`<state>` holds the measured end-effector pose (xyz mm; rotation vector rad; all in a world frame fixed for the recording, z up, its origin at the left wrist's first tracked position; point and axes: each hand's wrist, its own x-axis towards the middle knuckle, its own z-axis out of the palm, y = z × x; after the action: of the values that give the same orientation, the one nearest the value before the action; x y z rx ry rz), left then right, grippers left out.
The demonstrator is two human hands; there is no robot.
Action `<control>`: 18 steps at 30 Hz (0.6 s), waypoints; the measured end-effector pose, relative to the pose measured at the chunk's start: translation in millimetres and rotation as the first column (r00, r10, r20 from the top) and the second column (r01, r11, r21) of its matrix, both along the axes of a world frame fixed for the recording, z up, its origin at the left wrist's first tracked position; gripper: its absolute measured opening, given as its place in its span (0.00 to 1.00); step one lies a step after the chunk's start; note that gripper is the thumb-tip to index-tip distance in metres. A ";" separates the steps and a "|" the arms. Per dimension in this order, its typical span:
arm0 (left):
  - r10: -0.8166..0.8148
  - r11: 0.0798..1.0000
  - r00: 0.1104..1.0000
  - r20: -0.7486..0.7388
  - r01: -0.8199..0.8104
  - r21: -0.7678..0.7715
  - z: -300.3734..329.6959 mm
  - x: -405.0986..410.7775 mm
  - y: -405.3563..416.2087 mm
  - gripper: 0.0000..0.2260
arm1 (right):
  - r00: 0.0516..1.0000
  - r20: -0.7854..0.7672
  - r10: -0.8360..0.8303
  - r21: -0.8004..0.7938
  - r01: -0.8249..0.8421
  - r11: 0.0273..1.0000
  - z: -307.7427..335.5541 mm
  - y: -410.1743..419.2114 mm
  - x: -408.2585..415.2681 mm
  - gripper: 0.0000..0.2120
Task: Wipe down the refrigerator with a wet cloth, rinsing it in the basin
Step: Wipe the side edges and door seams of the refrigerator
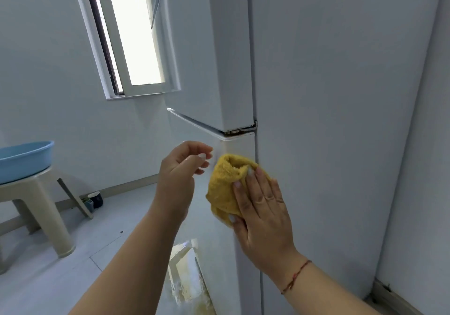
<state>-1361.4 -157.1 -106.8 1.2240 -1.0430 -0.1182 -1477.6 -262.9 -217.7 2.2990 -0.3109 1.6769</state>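
While pressed under the right hand [261, 214], the cloth [225, 185] lies beside the left hand [181, 168].

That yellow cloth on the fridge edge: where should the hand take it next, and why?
Probably slide it down. The right hand presses the yellow cloth flat on the lower door's corner edge of the refrigerator, just beneath the hinge. Yellowish grime shows lower on the door front, so a downward stroke seems sensible. The left hand hovers beside it, holding nothing.
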 end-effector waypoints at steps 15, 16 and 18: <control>0.086 0.996 0.988 0.126 -0.087 0.004 -76.9 -14.1 -6.8 0.22 | 1.000 -0.012 -0.026 0.081 0.026 0.996 -42.2 0.4 1.0 0.32; 0.108 0.994 0.982 0.157 -0.112 0.014 -85.9 -14.1 -7.1 0.25 | 0.999 -0.019 -0.031 0.092 0.032 0.995 -50.1 1.3 0.5 0.33; 0.142 0.987 0.965 0.219 -0.154 0.037 -105.6 -15.5 -6.4 0.32 | 0.998 -0.039 -0.045 0.105 0.049 0.993 -67.9 3.7 0.0 0.33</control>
<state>-1377.0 -163.5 -212.4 1.3823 -1.1364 0.1058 -1477.7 -259.2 -285.6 2.3758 -0.4530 1.6309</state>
